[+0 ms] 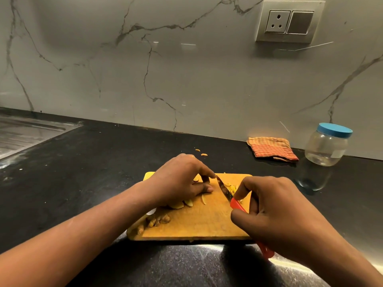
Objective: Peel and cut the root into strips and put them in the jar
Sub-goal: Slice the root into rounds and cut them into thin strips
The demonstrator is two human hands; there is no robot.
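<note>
A black speckled worktop (87, 162) runs below a grey veined marble-look wall, and a yellow wooden cutting board (199, 222) lies on it in front of you. Your left hand (180, 181) is curled with fingertips pressed down on pale root slices (186, 203) at the board's middle. Your right hand (275, 212) is closed around the red handle of a knife (226, 191), its blade angled down onto the board just beside your left fingertips. Cut strips (232, 186) lie behind the blade; brown peelings (157, 220) sit at the board's near left corner. Far right, well apart, a clear plastic jar (327, 146) stands with its blue lid on, beside a folded orange striped cloth (272, 149). No writing is legible.
</note>
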